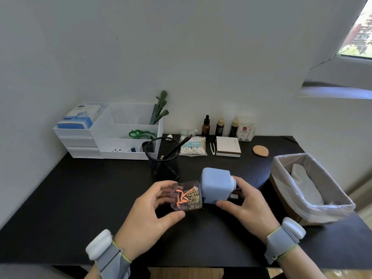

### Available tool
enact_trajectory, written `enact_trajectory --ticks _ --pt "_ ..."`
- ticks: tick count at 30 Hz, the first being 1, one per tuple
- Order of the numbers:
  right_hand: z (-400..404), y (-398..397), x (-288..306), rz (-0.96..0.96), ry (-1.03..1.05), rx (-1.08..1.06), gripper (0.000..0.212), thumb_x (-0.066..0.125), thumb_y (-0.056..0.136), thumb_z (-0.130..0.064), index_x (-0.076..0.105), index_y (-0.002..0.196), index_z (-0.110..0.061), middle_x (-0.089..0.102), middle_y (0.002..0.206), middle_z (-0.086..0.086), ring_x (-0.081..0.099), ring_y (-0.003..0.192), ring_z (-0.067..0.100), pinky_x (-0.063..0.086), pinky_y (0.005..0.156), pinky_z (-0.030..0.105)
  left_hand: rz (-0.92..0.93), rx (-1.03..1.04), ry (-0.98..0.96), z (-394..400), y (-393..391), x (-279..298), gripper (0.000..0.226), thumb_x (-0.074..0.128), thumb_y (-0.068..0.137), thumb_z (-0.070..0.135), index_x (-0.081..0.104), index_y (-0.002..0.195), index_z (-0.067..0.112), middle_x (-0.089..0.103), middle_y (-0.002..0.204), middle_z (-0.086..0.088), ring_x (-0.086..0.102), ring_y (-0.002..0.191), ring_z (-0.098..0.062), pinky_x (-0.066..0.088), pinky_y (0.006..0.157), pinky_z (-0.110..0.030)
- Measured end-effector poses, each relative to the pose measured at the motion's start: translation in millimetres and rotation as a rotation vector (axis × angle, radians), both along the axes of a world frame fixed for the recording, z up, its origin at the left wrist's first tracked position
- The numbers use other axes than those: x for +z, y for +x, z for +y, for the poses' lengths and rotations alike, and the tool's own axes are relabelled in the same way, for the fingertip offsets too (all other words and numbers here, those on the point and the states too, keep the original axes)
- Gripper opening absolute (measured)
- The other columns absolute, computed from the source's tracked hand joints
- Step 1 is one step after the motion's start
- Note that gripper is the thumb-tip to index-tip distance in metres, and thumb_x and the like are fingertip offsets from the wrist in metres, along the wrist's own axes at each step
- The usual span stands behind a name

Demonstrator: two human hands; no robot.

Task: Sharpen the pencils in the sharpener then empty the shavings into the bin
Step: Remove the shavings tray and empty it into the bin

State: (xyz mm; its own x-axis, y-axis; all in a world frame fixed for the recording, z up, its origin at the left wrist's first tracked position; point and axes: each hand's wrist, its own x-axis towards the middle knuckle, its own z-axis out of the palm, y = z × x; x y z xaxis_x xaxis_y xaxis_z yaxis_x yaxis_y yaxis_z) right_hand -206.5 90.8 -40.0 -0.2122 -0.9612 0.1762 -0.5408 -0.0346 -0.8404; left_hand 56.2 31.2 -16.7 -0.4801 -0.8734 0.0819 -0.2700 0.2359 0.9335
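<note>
A light blue box-shaped sharpener point(217, 185) is held over the black desk point(80, 198) near its front middle. My right hand point(243, 206) grips the sharpener body from its right side, thumb along the lower front edge. My left hand point(149, 210) holds the clear shavings drawer point(186, 196) between thumb and fingers; the drawer sits at the sharpener's left face and contains orange curls and pale shavings. A dark pencil point(177, 144) leans in the black mesh cup point(163, 158) behind. The bin point(310, 188), lined with a clear bag, stands at the desk's right end.
White organiser trays point(112, 133) with green brushes stand at the back left. Cotton swabs point(193, 147), tweezers, a white box point(228, 147), small bottles point(219, 126) and a tan pad point(260, 151) line the back edge. A window is at the upper right.
</note>
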Motion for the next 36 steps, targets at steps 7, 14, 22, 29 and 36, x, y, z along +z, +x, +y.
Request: enact_trajectory --ticks 7,14,22,29,36 --pt "0.5 1.4 1.9 0.027 -0.002 -0.005 0.064 0.084 0.073 -0.028 0.054 0.129 -0.032 0.062 0.123 -0.022 0.056 0.116 -0.003 0.049 0.100 0.032 -0.068 0.052 -0.182 5.3 2.1 29.6 0.063 0.083 0.074 0.016 0.054 0.124 0.039 0.064 0.117 0.021 0.063 0.110 -0.002 0.052 0.094 -0.022" --pt "0.4 0.7 1.5 0.021 -0.012 -0.006 0.067 0.084 0.072 -0.032 0.054 0.131 -0.032 0.063 0.124 -0.019 0.056 0.118 0.000 0.049 0.100 0.036 -0.107 0.090 -0.380 2.0 -6.1 51.4 0.068 0.084 0.072 0.024 0.050 0.127 0.046 0.061 0.118 0.026 0.061 0.110 0.001 0.049 0.094 -0.015" --pt "0.0 2.3 0.5 0.011 -0.035 -0.010 0.075 0.085 0.069 -0.030 0.049 0.135 -0.033 0.061 0.126 -0.019 0.056 0.118 -0.001 0.048 0.099 0.027 -0.118 0.065 -0.419 1.6 -22.3 67.4 0.066 0.081 0.071 0.035 0.045 0.122 0.055 0.057 0.119 0.031 0.058 0.110 0.005 0.042 0.090 -0.003" --pt "9.2 10.8 8.5 -0.025 -0.150 -0.067 0.080 0.075 0.074 -0.047 0.039 0.144 -0.030 0.049 0.139 -0.015 0.049 0.127 0.003 0.046 0.102 0.031 -0.084 0.028 -0.396 -4.4 -44.9 73.8 0.067 0.073 0.065 0.051 0.053 0.128 0.041 0.065 0.112 0.022 0.064 0.104 -0.002 0.046 0.090 -0.009" --pt "40.6 -0.2 43.1 0.017 -0.421 -0.191 0.053 0.068 0.087 -0.008 0.052 0.136 -0.017 0.055 0.133 -0.008 0.056 0.122 0.010 0.049 0.099 0.032 -0.096 -0.010 -0.417 -10.0 -89.3 88.0 0.063 0.082 0.071 0.035 0.053 0.126 0.042 0.063 0.111 0.024 0.063 0.102 0.004 0.043 0.086 -0.002"
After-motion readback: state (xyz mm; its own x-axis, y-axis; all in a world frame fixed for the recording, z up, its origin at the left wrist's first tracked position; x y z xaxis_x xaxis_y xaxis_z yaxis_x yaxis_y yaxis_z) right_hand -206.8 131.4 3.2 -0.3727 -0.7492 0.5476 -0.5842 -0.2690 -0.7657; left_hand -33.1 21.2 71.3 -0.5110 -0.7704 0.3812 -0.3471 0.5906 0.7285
